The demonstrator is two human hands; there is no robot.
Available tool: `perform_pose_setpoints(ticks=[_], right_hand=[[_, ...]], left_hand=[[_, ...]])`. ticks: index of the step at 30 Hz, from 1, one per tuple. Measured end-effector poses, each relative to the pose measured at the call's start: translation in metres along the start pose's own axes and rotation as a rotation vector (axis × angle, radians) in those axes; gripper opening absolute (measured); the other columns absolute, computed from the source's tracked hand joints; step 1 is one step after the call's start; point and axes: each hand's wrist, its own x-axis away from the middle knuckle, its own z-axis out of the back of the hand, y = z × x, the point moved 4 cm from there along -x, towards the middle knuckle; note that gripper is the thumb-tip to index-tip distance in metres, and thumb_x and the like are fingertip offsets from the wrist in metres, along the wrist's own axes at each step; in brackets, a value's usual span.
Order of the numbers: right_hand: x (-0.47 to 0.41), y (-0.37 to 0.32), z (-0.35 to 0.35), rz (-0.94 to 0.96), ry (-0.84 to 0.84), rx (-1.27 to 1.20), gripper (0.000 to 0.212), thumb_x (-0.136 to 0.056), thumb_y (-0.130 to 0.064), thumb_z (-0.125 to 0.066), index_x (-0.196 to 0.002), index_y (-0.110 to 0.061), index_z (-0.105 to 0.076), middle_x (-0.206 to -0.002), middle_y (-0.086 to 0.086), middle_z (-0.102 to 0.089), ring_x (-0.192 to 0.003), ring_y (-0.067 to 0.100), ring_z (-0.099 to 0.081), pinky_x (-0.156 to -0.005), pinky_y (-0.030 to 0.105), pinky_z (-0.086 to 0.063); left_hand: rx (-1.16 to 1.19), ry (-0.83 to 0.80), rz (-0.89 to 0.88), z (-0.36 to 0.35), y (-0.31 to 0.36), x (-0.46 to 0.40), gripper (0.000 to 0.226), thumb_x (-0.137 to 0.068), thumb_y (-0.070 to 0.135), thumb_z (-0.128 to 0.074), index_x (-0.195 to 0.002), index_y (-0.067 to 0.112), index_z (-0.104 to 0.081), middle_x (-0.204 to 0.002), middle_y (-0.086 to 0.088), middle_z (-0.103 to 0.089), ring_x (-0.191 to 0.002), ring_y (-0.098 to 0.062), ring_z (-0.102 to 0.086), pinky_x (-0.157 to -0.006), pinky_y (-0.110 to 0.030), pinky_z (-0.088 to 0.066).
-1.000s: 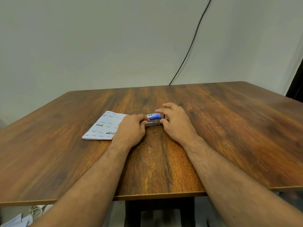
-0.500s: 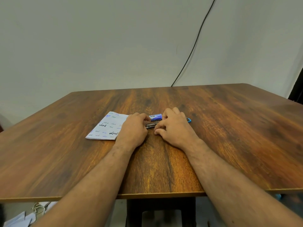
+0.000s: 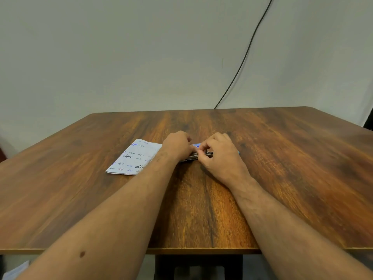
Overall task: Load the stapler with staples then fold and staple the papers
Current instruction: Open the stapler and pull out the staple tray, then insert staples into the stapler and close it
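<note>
Nearest the camera, two bare forearms reach out over the table toward its middle, where the stapler lies flat; everything else is placed from it. The left hand closes over the stapler's left end, fingers curled down on it, pinning it to the wood. The right hand sits at its right end, thumb and fingertips pinched at the metal channel; whether they hold a strip of staples is hidden. A sliver of light blue shows just right of that hand. Just behind the stapler, between the two hands, lies a small blue box, probably the staples. Left of the stapler, touching the left wrist, the paper lies flat, handwriting on it.

The stapler looks small, stiff and light, its metal likely slick, so it wants holding by the body sides while the tray is fed. Staple strips are brittle and probably snap if pinched mid-length. The paper is thin and limp; best lifted at a corner.
</note>
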Motion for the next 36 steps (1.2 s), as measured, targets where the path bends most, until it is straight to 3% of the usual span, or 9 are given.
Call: perform_pose_setpoints(ticks=[5, 9, 12, 15, 17, 22, 27, 30, 36], right_hand=[[0.002, 0.0, 0.003, -0.01, 0.079, 0.005, 0.007, -0.089, -0.021, -0.066, -0.085, -0.016, -0.07, -0.09, -0.007, -0.057, -0.093, 0.006, -0.043, -0.078, 0.014, -0.033], [0.003, 0.002, 0.008, -0.058, 0.131, -0.034, 0.005, -0.088, -0.019, -0.067, -0.088, -0.016, -0.071, -0.092, -0.006, -0.06, -0.094, 0.01, -0.049, -0.077, 0.014, -0.034], [0.005, 0.0, 0.013, -0.087, 0.155, -0.078, 0.004, -0.089, -0.018, -0.068, -0.089, -0.016, -0.072, -0.091, -0.005, -0.062, -0.088, 0.009, -0.054, -0.077, 0.017, -0.039], [0.008, -0.005, 0.018, -0.125, 0.145, -0.144, 0.005, -0.089, -0.016, -0.068, -0.088, -0.016, -0.072, -0.089, -0.006, -0.064, -0.075, 0.002, -0.057, -0.071, 0.009, -0.042], [0.011, -0.007, 0.021, -0.162, 0.156, -0.175, 0.006, -0.089, -0.017, -0.068, -0.086, -0.018, -0.073, -0.085, -0.008, -0.067, -0.072, 0.0, -0.059, -0.067, 0.008, -0.042], [0.012, -0.012, 0.015, -0.448, 0.063, -0.412, 0.01, -0.093, -0.02, -0.063, -0.086, -0.019, -0.071, -0.07, 0.001, -0.073, -0.047, 0.008, -0.065, -0.045, 0.024, -0.052], [0.021, -0.018, -0.001, -0.619, 0.023, -0.571, 0.012, -0.096, -0.015, -0.062, -0.09, -0.01, -0.07, -0.069, 0.008, -0.075, -0.046, 0.013, -0.067, -0.046, 0.023, -0.054], [0.022, -0.017, 0.001, -0.608, 0.008, -0.596, 0.012, -0.097, -0.016, -0.062, -0.091, -0.011, -0.071, -0.071, 0.007, -0.076, -0.049, 0.012, -0.069, -0.049, 0.022, -0.055], [0.023, -0.011, 0.001, -0.625, 0.028, -0.692, 0.012, -0.097, -0.017, -0.064, -0.087, -0.016, -0.071, -0.071, 0.005, -0.077, -0.058, 0.021, -0.074, -0.062, 0.039, -0.064]], left_hand=[[0.087, 0.102, 0.048, -0.001, -0.005, 0.001, 0.027, -0.086, 0.031, -0.074, -0.109, 0.017, -0.077, -0.103, -0.003, -0.076, -0.091, -0.017, -0.067, -0.081, -0.033, -0.054], [0.458, 0.295, 0.055, 0.018, -0.007, 0.02, 0.036, -0.08, 0.029, -0.081, -0.114, 0.019, -0.073, -0.102, 0.005, -0.072, -0.089, -0.013, -0.068, -0.084, -0.032, -0.056], [0.844, 0.181, 0.087, 0.016, -0.008, 0.042, 0.039, -0.076, 0.014, -0.083, -0.113, 0.021, -0.074, -0.104, -0.006, -0.075, -0.084, -0.018, -0.075, -0.082, -0.036, -0.062], [1.044, 0.032, 0.111, 0.005, -0.012, 0.067, 0.04, -0.079, 0.001, -0.078, -0.115, 0.015, -0.074, -0.104, -0.01, -0.074, -0.086, -0.018, -0.072, -0.074, -0.028, -0.062], [1.123, -0.02, 0.101, -0.001, -0.017, 0.078, 0.038, -0.081, -0.001, -0.076, -0.116, 0.014, -0.073, -0.104, -0.011, -0.074, -0.086, -0.018, -0.073, -0.078, -0.03, -0.061], [1.101, 0.035, 0.042, -0.008, -0.028, 0.08, 0.038, -0.083, 0.0, -0.074, -0.115, 0.019, -0.074, -0.105, -0.01, -0.076, -0.083, -0.015, -0.073, -0.072, -0.026, -0.058], [1.012, -0.024, -0.005, -0.009, -0.023, 0.083, 0.037, -0.092, -0.003, -0.058, -0.123, 0.012, -0.07, -0.115, -0.012, -0.071, -0.096, -0.024, -0.075, -0.091, -0.038, -0.059], [1.048, -0.08, -0.009, -0.007, -0.019, 0.085, 0.039, -0.096, 0.0, -0.044, -0.11, 0.017, -0.076, -0.117, -0.012, -0.071, -0.103, -0.025, -0.072, -0.096, -0.041, -0.057], [1.129, -0.084, 0.029, -0.009, -0.023, 0.083, 0.046, -0.098, -0.005, -0.038, -0.1, 0.016, -0.079, -0.113, -0.01, -0.074, -0.102, -0.024, -0.074, -0.098, -0.042, -0.056]])
